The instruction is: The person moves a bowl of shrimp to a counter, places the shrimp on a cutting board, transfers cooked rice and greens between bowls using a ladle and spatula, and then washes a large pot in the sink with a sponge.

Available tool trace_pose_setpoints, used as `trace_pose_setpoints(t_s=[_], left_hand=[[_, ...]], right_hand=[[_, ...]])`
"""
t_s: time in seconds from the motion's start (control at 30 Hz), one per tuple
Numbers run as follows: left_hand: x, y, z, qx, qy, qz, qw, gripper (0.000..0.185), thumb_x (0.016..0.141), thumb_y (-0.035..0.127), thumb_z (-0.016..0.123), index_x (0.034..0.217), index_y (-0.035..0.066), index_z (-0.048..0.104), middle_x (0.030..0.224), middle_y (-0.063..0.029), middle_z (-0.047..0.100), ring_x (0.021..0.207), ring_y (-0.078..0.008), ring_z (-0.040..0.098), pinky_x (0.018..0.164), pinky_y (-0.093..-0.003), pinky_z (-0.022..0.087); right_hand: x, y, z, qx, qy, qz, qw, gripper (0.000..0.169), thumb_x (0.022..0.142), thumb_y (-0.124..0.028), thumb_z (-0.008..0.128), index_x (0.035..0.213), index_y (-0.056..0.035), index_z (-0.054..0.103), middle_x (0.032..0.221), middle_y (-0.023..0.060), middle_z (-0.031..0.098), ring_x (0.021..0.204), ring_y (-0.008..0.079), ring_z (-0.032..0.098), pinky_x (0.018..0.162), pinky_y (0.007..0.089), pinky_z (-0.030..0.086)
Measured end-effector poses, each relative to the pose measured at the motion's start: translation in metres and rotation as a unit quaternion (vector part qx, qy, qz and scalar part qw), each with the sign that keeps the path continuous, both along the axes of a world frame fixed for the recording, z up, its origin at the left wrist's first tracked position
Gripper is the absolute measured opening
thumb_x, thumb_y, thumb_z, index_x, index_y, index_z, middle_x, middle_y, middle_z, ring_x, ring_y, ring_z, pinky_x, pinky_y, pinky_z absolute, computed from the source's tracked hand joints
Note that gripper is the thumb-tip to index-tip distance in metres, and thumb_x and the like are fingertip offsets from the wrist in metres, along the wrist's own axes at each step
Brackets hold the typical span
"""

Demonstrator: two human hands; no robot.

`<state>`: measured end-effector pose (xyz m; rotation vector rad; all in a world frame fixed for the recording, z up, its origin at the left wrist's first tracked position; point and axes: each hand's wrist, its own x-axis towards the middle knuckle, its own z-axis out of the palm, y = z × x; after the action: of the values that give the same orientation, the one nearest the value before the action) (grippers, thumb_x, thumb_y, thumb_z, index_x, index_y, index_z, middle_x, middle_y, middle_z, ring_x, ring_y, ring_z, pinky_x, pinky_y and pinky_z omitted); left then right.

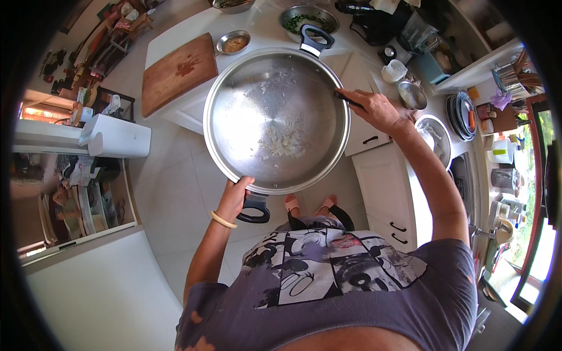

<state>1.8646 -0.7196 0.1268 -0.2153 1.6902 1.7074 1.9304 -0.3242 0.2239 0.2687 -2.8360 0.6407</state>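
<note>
A wide stainless steel pan (pixel 303 105) with two black loop handles is held up before me, its inside facing me. Small white chopped bits (pixel 285 142), perhaps onion or garlic, cling to its bottom. My left hand (pixel 235 195) grips the near rim beside the lower loop handle (pixel 255 209), thumb over the edge. At the right rim, my right hand (pixel 373 107) is closed around the black handle (pixel 349 98) of a utensil. The utensil's working end is hard to make out against the shiny steel, so its kind cannot be told.
Beyond the pan, a wooden cutting board (pixel 180 74), a small metal bowl (pixel 233 42) and a bowl of chopped greens (pixel 307 19) stand on the white counter. A blender (pixel 412 37), a white-lined basin (pixel 434 136) and a sink (pixel 461 175) line the right side. Cabinets (pixel 382 184) stand below.
</note>
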Motion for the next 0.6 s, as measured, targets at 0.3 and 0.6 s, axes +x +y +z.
trace_pose_setpoints(t_s=[0.3,0.6], left_hand=[[-0.067,0.024,0.024,0.029,0.05,-0.025,0.998,0.019,0.076,0.007,0.061,0.094,0.009,0.057,0.082,0.005,0.053,0.068,-0.0045,0.048,0.054,-0.0203,0.035],[-0.176,0.138,0.051,0.099,0.133,0.02,0.986,0.016,0.074,0.007,0.061,0.089,0.008,0.056,0.077,0.0049,0.053,0.063,-0.004,0.047,0.051,-0.0198,0.036]], right_hand=[[0.004,0.027,0.03,0.049,-0.098,-0.084,0.99,0.042,0.088,-0.017,0.055,0.13,-0.0184,0.048,0.095,0.0136,0.062,0.077,0.0303,0.06,0.07,0.0399,0.049],[-0.073,0.113,0.067,0.118,-0.082,-0.076,0.987,0.045,0.088,-0.018,0.056,0.132,-0.02,0.046,0.116,0.0111,0.06,0.091,0.028,0.062,0.079,0.0377,0.05]])
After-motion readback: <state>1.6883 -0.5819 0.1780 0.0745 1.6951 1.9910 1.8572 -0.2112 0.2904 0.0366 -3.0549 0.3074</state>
